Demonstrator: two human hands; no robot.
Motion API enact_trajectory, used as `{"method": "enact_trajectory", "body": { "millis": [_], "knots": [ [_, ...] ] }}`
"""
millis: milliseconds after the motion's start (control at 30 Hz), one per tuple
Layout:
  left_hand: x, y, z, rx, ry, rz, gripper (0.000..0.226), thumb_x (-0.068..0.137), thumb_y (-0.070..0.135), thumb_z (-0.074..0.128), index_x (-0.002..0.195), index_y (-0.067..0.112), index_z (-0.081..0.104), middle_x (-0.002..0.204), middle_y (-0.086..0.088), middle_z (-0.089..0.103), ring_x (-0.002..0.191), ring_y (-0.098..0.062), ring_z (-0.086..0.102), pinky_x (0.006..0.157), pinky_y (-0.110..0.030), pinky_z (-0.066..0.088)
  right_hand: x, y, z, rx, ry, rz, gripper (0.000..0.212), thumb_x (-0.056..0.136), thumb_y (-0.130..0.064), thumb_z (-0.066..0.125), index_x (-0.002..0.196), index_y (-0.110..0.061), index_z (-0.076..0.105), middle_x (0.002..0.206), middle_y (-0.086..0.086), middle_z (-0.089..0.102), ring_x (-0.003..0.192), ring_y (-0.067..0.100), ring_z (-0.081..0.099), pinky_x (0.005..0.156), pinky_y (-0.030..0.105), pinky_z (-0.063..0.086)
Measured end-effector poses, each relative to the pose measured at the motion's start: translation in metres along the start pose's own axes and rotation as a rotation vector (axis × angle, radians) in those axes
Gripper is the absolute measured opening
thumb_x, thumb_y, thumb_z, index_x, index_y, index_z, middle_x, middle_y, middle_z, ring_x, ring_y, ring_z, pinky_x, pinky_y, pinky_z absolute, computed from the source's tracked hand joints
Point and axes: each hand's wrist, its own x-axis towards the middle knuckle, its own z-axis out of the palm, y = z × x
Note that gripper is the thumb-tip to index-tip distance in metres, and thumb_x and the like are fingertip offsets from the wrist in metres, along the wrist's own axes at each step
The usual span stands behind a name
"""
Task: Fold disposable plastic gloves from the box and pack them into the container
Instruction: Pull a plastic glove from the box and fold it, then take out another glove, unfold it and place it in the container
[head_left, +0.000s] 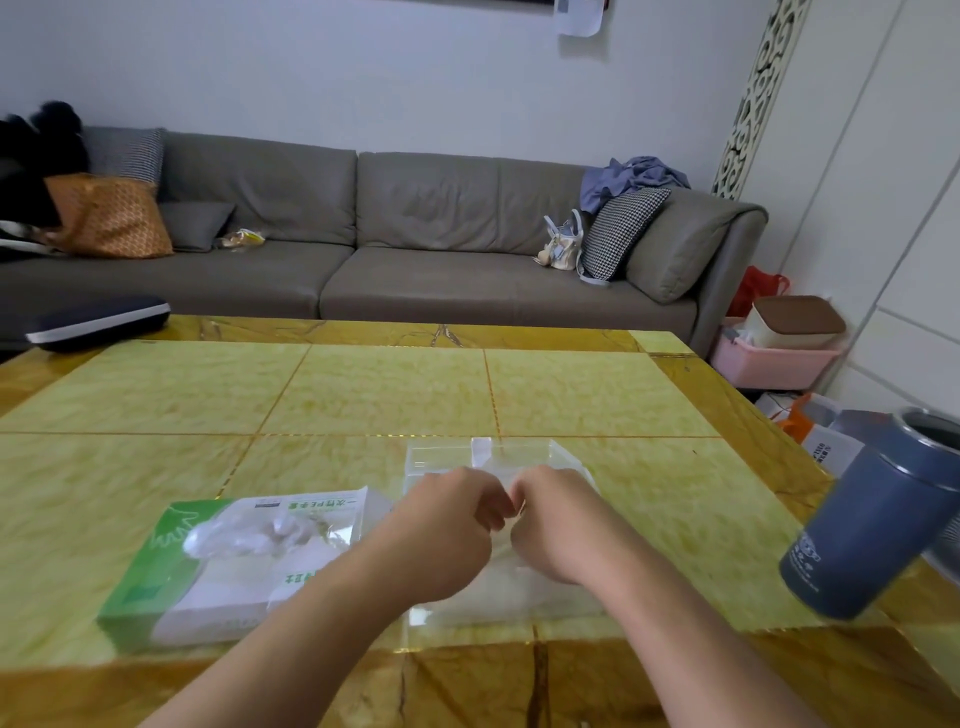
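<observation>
Folding a glove (511, 512) above the container (488, 457).
Left hand (449, 525) and right hand (550, 519) close together, fingers curled, pinching thin clear plastic between them; glove box (228, 566) lying left of left hand on counter (363, 395).

Desk (395, 389): yellow-green marbled panels, amber border, thin gold seams. On it: green-white glove box (228, 566) at 8 o'clock, lying flat, clear gloves bunched out of its top opening. Clear container (488, 457) at 6 o'clock, just beside the box's right end. Blue-grey cup (878, 519) at 4 o'clock near the right edge. Dark case (98, 321) at 10 o'clock, far-left corner.
</observation>
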Motion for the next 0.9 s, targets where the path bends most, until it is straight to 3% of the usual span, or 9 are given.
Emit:
{"method": "enact_trajectory", "body": {
  "millis": [100,300,367,433,500,600,700,833,900],
  "knots": [
    [-0.016,-0.003,-0.012,-0.089,0.174,0.042,0.043,0.095,0.004,0.046,0.106,0.035,0.074,0.096,0.021,0.072,0.095,0.007,0.064,0.086,-0.016,0.053,-0.003,-0.007,0.002,0.027,0.075,0.0,0.038,0.079,0.0,0.039,0.098,-0.008,0.071,0.094,0.011,0.07,0.084,0.034,0.073,0.075,0.048,0.061],
    [-0.052,-0.05,-0.059,-0.154,0.524,-0.014,0.021,0.098,0.018,0.061,0.1,0.037,0.07,0.089,0.02,0.069,0.078,0.004,0.064,0.068,-0.019,0.056,-0.006,-0.023,0.01,0.078,0.316,-0.106,0.026,0.095,-0.007,0.046,0.088,-0.021,0.067,0.077,-0.004,0.067,0.066,0.02,0.065,0.057,0.04,0.055],
    [-0.062,-0.082,-0.072,-0.031,0.571,-0.076,0.021,0.097,0.015,0.062,0.1,0.035,0.07,0.091,0.019,0.068,0.078,0.002,0.063,0.067,-0.016,0.052,-0.009,-0.034,0.014,0.036,0.416,-0.211,0.022,0.1,-0.011,0.047,0.095,-0.023,0.066,0.085,-0.009,0.065,0.078,0.014,0.064,0.065,0.035,0.058],
    [-0.069,-0.114,-0.081,0.096,0.545,-0.148,0.022,0.096,0.014,0.064,0.105,0.033,0.07,0.101,0.018,0.068,0.089,0.002,0.06,0.074,-0.014,0.045,-0.013,-0.053,0.022,-0.066,0.491,-0.373,0.024,0.1,-0.008,0.05,0.109,-0.024,0.064,0.101,-0.012,0.063,0.098,0.01,0.059,0.084,0.028,0.056],
    [-0.074,-0.137,-0.086,0.183,0.458,-0.214,0.02,0.096,0.022,0.064,0.111,0.035,0.068,0.112,0.017,0.064,0.098,-0.001,0.056,0.079,-0.018,0.041,-0.018,-0.075,0.034,-0.141,0.451,-0.55,0.034,0.095,-0.002,0.053,0.121,-0.022,0.061,0.112,-0.01,0.06,0.108,0.011,0.053,0.096,0.029,0.052],
    [-0.077,-0.15,-0.09,0.184,0.391,-0.246,0.011,0.095,0.034,0.066,0.104,0.037,0.07,0.105,0.019,0.064,0.091,0.001,0.056,0.072,-0.018,0.041,-0.023,-0.11,0.056,-0.205,0.287,-0.671,0.04,0.092,-0.004,0.052,0.129,-0.019,0.056,0.122,-0.005,0.053,0.116,0.017,0.046,0.1,0.032,0.047],
    [-0.074,-0.151,-0.09,0.152,0.439,-0.257,0.009,0.089,0.032,0.072,0.081,0.036,0.072,0.083,0.021,0.068,0.078,0.003,0.062,0.069,-0.024,0.054,-0.028,-0.127,0.075,-0.252,0.159,-0.66,0.036,0.094,-0.01,0.057,0.129,-0.018,0.056,0.124,-0.001,0.05,0.116,0.022,0.045,0.097,0.036,0.048],
    [-0.074,-0.153,-0.092,0.079,0.479,-0.276,0.008,0.085,0.032,0.074,0.078,0.034,0.076,0.072,0.022,0.069,0.071,0.001,0.065,0.066,-0.027,0.056,-0.028,-0.131,0.095,-0.316,0.181,-0.66,0.027,0.086,-0.017,0.067,0.113,-0.02,0.066,0.111,0.0,0.055,0.11,0.024,0.052,0.079,0.035,0.052],
    [-0.075,-0.155,-0.093,0.047,0.486,-0.285,0.01,0.085,0.033,0.074,0.076,0.036,0.076,0.072,0.023,0.07,0.074,0.001,0.066,0.07,-0.028,0.057,-0.028,-0.13,0.099,-0.284,0.179,-0.625,0.03,0.094,-0.022,0.062,0.124,-0.023,0.059,0.121,-0.003,0.049,0.119,0.021,0.046,0.085,0.035,0.051]
  ]
}}
